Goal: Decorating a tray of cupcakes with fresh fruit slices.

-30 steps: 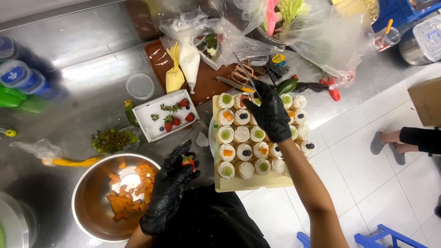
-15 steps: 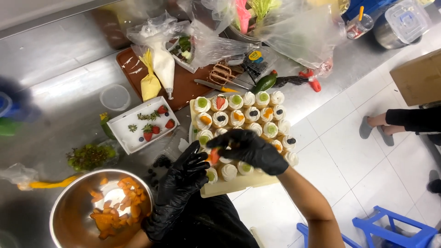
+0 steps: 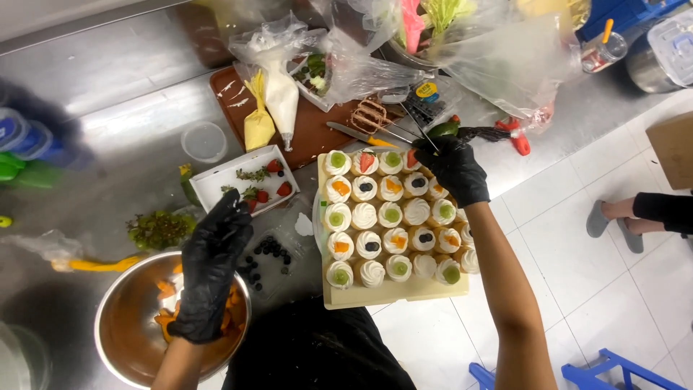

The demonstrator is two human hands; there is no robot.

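The pale rectangular board of cream-topped cups lies with its long axis from twelve to six o'clock. The black-gloved right hand reaches to its one o'clock corner, fingers pinched on thin metal tweezers. The black-gloved left hand hangs loosely curled and empty at eight o'clock, over the steel bowl.

My left hand: glossy black glove, wrist-length. Right hand: same glove. Forearms bare, dark top below.
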